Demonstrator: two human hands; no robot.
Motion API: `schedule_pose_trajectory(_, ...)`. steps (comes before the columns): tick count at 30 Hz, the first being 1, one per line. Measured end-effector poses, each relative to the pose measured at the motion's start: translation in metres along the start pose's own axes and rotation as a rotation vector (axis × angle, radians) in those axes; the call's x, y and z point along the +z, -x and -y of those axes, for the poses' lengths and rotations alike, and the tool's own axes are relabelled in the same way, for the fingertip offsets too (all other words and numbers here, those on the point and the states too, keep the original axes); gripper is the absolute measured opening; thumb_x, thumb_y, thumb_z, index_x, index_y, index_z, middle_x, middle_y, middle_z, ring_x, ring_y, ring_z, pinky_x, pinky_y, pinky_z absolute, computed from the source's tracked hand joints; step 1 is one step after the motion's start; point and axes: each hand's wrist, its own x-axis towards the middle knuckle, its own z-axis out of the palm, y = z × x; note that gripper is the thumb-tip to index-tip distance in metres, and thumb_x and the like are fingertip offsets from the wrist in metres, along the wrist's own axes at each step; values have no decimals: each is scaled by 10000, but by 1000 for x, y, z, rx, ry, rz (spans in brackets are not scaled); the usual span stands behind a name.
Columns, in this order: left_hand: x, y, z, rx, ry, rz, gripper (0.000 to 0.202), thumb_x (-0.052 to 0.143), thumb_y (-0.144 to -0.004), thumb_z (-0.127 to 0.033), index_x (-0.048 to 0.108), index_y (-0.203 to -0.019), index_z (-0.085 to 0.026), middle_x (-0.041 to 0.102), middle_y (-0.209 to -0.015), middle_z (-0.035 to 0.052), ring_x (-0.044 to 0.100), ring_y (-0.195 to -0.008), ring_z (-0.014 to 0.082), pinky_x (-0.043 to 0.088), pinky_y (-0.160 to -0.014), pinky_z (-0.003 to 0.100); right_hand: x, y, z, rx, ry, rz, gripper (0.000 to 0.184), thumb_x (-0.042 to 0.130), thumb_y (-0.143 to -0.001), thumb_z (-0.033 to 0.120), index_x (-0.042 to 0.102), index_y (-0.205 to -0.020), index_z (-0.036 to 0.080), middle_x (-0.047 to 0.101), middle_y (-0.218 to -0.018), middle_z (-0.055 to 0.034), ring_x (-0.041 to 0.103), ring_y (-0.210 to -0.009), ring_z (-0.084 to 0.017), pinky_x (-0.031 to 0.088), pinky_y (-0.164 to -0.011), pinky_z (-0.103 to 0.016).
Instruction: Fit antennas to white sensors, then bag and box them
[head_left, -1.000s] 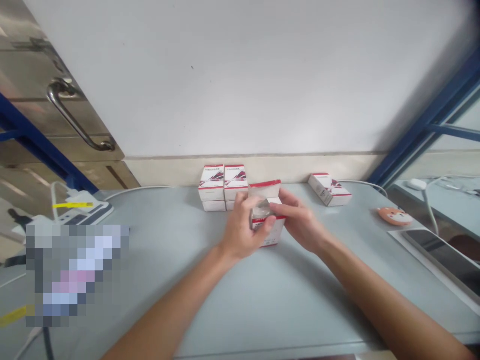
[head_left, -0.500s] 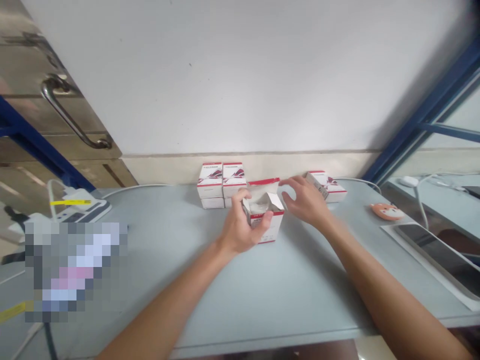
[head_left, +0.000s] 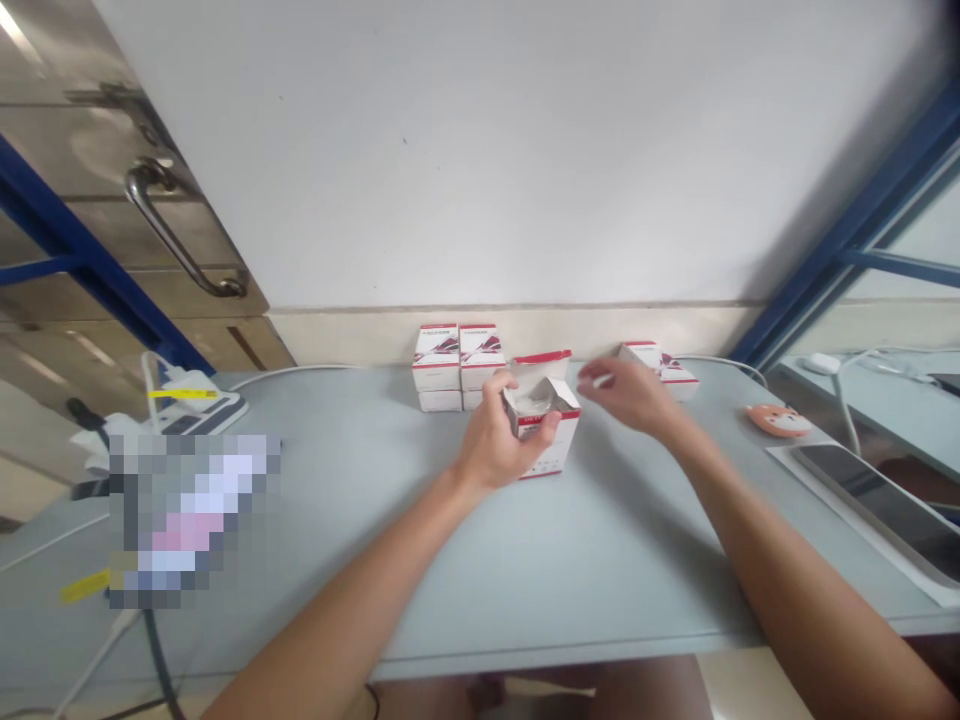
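Near frame centre the left hand (head_left: 491,435) grasps the open carton (head_left: 561,448) — upright, mouth up — while the right hand (head_left: 626,393), its grip unclear, hovers apart, just rightward.

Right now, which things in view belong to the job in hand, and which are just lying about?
Job in hand:
open box, held in the left hand
right hand, beside it
probably the stacked boxes and lone box, similarly printed

Apparently just lying about:
orange animal-faced item
dark flat slab
power strip
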Motion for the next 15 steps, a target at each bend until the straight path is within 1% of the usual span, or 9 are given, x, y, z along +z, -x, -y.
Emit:
schedule_pose_trajectory(2, 0, 1, 0, 1, 16, -4, 492, 686, -929, -493, 331, -1182, -265, 498, -855, -50, 541, -642, 128, 474, -645, 305, -15, 11, 22, -161, -344, -247, 253, 739, -913, 415, 696, -1106, 257, 754, -1082, -58, 743, -900, -233, 583, -712, -339)
schedule_pose_trajectory(4, 0, 1, 0, -16, 42, 6, 498, 686, -931, -477, 333, -1207, -260, 536, -857, -40, 586, -673, 147, 494, -661, 315, -25, 26, 50, -404, -643, -412, 270, 751, -923, 393, 639, -1149, 295, 709, -1200, -43, 736, -930, -205, 619, -739, -348)
schedule_pose_trajectory(5, -1, 1, -1, -35, 57, 16, 505, 685, -931, -469, 335, -1226, -256, 569, -879, -24, 620, -710, 163, 509, -677, 325, -26, 32, 64, -512, -704, -395, 257, 758, -926, 355, 632, -1145, 308, 696, -1222, -36, 731, -954, -200, 632, -783, -360)
schedule_pose_trajectory(6, -1, 0, -1, -56, 74, 29, 512, 688, -929, -459, 340, -1242, -253, 606, -922, 1, 657, -764, 184, 527, -698, 340, -25, 38, 77, -586, -707, -341, 253, 759, -928, 307, 631, -1147, 310, 694, -1215, -36, 729, -982, -203, 636, -834, -375)
schedule_pose_trajectory(7, -2, 0, -2, -73, 94, 46, 514, 693, -925, -447, 349, -1252, -250, 636, -976, 31, 688, -829, 206, 545, -723, 355, -23, 42, 87, -651, -656, -260, 253, 746, -933, 254, 636, -1155, 304, 694, -1201, -41, 725, -1017, -210, 631, -883, -390)
schedule_pose_trajectory(9, -3, 0, -3, -96, 140, 89, 518, 711, -915, -406, 361, -1265, -251, 667, -1078, 76, 719, -955, 242, 572, -773, 383, -16, 45, 99, -777, -483, -106, 235, 696, -945, 172, 652, -1146, 287, 698, -1181, -51, 713, -1030, -215, 619, -886, -389)
schedule_pose_trajectory(11, -2, 0, -2, -100, 179, 108, 545, 726, -906, -352, 345, -1283, -253, 680, -1106, 83, 728, -998, 250, 584, -795, 393, -12, 43, 100, -810, -321, -17, 230, 638, -960, 125, 659, -1135, 272, 698, -1207, -61, 706, -962, -201, 608, -845, -376)
schedule_pose_trajectory(13, -1, 1, -1, -95, 198, 91, 568, 720, -911, -315, 312, -1302, -255, 693, -1084, 70, 736, -958, 237, 583, -777, 383, -13, 39, 95, -769, -236, 21, 234, 601, -967, 102, 660, -1124, 266, 699, -1239, -62, 701, -890, -179, 597, -809, -356)
schedule_pose_trajectory(15, 1, 1, 0, -75, 208, 68, 564, 711, -921, -308, 298, -1301, -259, 700, -1075, 64, 738, -907, 220, 574, -747, 363, -19, 35, 90, -727, -188, 52, 236, 593, -969, 99, 666, -1118, 266, 708, -1245, -54, 709, -887, -175, 585, -799, -336)
